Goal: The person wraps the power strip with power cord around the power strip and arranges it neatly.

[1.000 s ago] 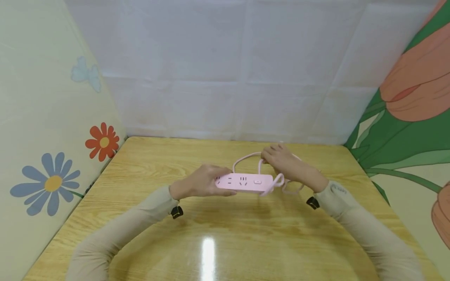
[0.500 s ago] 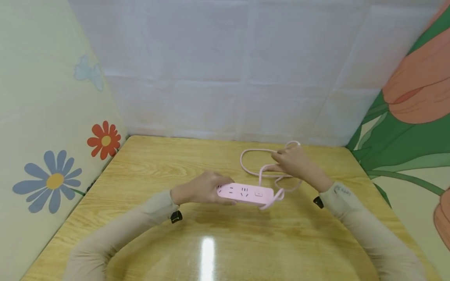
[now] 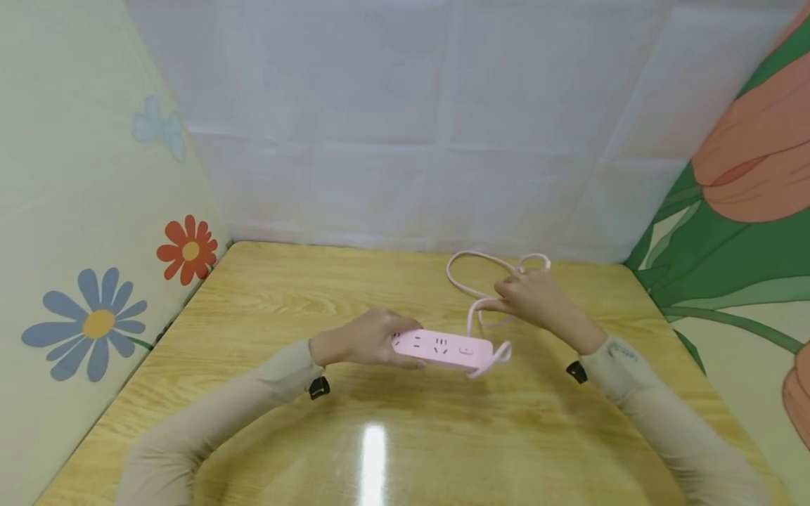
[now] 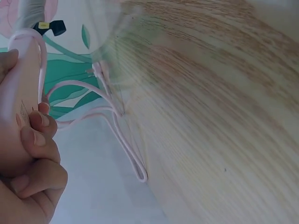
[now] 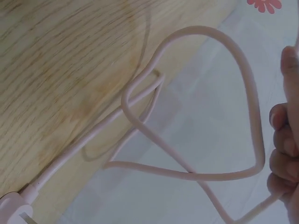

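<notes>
A pink power strip with sockets and a switch is held above the table, its face turned up toward the head camera. My left hand grips its left end, thumb on top; in the left wrist view the fingers curl against its underside. My right hand, beyond the strip's right end, has its fingers curled round the pink power cord. One bend of cord wraps the strip's right end, and looser loops hang past my right hand. The plug shows at the lower left of the right wrist view, prongs partly visible.
The wood-grain table carries a bright light reflection near its front. A white cloth wall rises at the back. Flower-patterned panels stand left and right.
The right hand has moved right and slightly toward me, drawing the cord loops into view at the back right. The power strip has dipped a little toward me, still in the left hand.
</notes>
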A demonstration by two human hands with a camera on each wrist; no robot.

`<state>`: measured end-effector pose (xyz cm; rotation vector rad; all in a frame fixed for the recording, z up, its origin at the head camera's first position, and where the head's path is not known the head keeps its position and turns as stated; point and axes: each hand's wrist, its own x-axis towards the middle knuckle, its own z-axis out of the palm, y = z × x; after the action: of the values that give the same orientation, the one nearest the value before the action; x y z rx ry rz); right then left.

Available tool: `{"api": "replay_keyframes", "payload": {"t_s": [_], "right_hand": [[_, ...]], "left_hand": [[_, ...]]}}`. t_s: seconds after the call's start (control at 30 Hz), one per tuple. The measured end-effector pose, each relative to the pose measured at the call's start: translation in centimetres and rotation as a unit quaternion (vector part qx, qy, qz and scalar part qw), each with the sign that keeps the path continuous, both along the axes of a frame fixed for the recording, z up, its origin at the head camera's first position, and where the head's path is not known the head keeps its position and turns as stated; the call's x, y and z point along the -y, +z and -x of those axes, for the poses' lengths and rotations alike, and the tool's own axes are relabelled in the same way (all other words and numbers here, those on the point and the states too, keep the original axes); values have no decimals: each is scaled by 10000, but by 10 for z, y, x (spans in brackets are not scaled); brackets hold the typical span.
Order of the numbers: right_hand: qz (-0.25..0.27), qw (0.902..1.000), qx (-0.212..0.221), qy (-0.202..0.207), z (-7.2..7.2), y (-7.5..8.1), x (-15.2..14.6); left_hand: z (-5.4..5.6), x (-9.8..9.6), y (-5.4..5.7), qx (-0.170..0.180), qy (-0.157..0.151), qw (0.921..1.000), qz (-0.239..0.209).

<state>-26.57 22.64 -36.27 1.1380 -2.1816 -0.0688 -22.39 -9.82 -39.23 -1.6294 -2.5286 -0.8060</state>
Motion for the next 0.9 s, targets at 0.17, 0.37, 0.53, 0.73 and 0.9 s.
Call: {"api": "replay_keyframes", "payload": {"t_s": [0.17,0.37,0.53,0.73,0.9], "right_hand": [[-26,10000,-2,50,-4,3,0],[156,9988,-133,435,-8,6,4],[257,9987,309,302,-12,9,6],[243,9922,1206,-192,-19,10,7],[187,9905,1310,-375,-23,9,8]], "left_hand": [[1,0,0,-23,146,9998,143],[0,1,3,29,211,9994,289],[1,1,4,29,275,9990,354],[0,0,-1,36,453,9970,628],[1,2,-7,5,702,9946,760]]}}
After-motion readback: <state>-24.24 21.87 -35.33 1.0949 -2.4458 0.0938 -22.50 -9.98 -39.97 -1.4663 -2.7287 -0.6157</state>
